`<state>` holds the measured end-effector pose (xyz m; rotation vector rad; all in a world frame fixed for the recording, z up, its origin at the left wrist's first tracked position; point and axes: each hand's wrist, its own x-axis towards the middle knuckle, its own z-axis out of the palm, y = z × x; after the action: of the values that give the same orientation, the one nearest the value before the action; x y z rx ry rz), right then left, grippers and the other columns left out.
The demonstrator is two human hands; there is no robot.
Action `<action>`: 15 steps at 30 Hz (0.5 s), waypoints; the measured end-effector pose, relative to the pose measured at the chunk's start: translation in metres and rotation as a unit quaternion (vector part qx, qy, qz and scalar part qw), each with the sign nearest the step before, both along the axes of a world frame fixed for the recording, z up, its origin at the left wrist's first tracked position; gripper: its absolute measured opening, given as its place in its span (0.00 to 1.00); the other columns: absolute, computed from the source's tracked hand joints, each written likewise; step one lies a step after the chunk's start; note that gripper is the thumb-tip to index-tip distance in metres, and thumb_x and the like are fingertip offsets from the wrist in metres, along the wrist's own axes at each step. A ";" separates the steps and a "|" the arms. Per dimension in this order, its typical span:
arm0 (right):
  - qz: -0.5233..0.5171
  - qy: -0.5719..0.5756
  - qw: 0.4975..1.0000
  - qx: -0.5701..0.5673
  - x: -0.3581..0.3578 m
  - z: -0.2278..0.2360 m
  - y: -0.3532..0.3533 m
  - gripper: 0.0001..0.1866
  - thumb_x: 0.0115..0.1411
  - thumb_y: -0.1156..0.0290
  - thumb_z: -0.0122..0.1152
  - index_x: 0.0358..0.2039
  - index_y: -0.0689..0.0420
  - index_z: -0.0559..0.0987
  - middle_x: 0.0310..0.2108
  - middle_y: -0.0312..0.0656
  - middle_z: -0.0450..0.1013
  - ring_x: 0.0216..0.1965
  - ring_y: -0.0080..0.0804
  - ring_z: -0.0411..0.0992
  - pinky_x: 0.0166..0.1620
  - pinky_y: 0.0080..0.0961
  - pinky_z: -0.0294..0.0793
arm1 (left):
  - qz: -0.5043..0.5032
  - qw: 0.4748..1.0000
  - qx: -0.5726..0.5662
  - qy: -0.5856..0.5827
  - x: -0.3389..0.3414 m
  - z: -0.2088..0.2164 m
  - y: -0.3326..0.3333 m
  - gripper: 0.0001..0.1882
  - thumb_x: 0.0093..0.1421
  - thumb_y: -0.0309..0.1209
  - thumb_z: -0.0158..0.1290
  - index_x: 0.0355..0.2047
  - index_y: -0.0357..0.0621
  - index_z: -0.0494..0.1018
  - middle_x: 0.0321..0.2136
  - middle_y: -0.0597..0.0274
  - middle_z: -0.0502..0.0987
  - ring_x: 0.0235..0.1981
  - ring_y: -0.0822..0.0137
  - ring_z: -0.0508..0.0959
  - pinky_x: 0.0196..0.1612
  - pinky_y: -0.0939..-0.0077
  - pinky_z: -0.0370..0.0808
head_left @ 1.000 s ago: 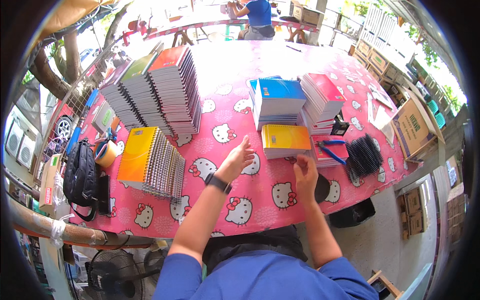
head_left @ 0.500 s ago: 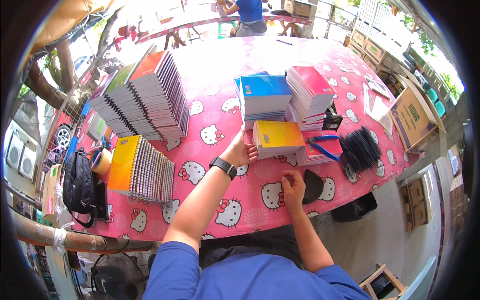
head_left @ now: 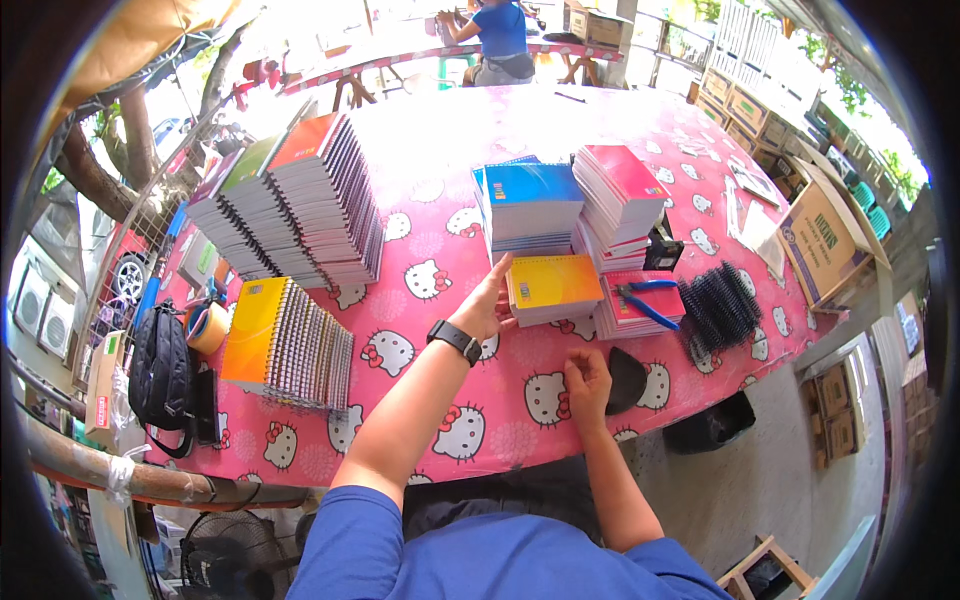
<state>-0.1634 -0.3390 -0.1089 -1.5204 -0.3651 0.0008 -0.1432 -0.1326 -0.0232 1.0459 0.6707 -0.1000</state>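
My left hand (head_left: 484, 308), with a black watch on its wrist, reaches to the left side of a short stack of yellow spiral notebooks (head_left: 553, 284). Its fingers are extended along the stack's edge and appear to touch it, not wrapped round it. My right hand (head_left: 589, 379) hovers low over the table's near side, fingers loosely curled in, nothing visible in them. Beside it lies a dark rounded object (head_left: 626, 381). Blue-handled pliers (head_left: 648, 303) rest on a stack of pink notebooks (head_left: 612, 322). Behind the yellow stack stand blue notebooks (head_left: 530, 192) and taller pink-red ones (head_left: 625, 185).
On the pink patterned tablecloth (head_left: 480, 385), tall notebook stacks (head_left: 335, 200) and an orange-yellow stack (head_left: 285, 340) stand left, near a tape roll (head_left: 207, 328) and black bag (head_left: 160, 365). Black spiral coils (head_left: 722, 307) lie right. A person (head_left: 500, 40) sits beyond at another table.
The view has tilted slightly, so everything sits a little lower. My left hand has drawn slightly closer to the yellow stack's near left corner. The right hand stays curled in nearly the same place.
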 end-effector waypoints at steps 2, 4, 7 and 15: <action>0.015 0.008 1.000 0.014 -0.005 0.006 0.005 0.06 0.55 0.82 0.53 0.34 0.61 0.73 0.27 0.30 0.64 0.25 0.14 0.61 0.29 0.13 0.62 | 0.011 1.000 -0.025 0.016 0.004 -0.018 0.017 0.44 0.41 0.70 0.52 0.43 0.43 0.67 0.35 0.63 0.70 0.33 0.70 0.71 0.41 0.72 0.66; 0.019 0.022 0.999 0.020 -0.006 0.009 0.003 0.06 0.54 0.82 0.53 0.33 0.61 0.73 0.26 0.30 0.64 0.25 0.14 0.61 0.29 0.13 0.62 | 0.010 0.997 -0.058 0.039 0.006 -0.020 0.016 0.43 0.40 0.69 0.53 0.41 0.42 0.67 0.33 0.64 0.70 0.32 0.70 0.71 0.39 0.73 0.66; 0.013 -0.001 1.000 0.007 -0.006 0.013 0.004 0.06 0.54 0.82 0.53 0.33 0.61 0.73 0.26 0.30 0.64 0.25 0.14 0.61 0.28 0.13 0.62 | -0.009 0.996 -0.081 0.033 0.007 -0.019 0.016 0.42 0.39 0.69 0.55 0.36 0.41 0.67 0.28 0.66 0.69 0.29 0.72 0.70 0.36 0.74 0.66; 0.016 0.009 1.000 -0.010 -0.005 0.006 0.004 0.06 0.54 0.82 0.53 0.34 0.60 0.73 0.27 0.30 0.65 0.27 0.14 0.63 0.30 0.12 0.63 | -0.052 0.990 0.126 -0.027 -0.002 -0.014 -0.005 0.29 0.43 0.56 0.58 0.39 0.49 0.74 0.30 0.65 0.75 0.29 0.72 0.71 0.35 0.77 0.62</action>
<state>-0.1684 -0.3355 -0.1026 -1.5334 -0.3773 0.0433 -0.1451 -0.1378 -0.0370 1.3224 0.5899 -0.0792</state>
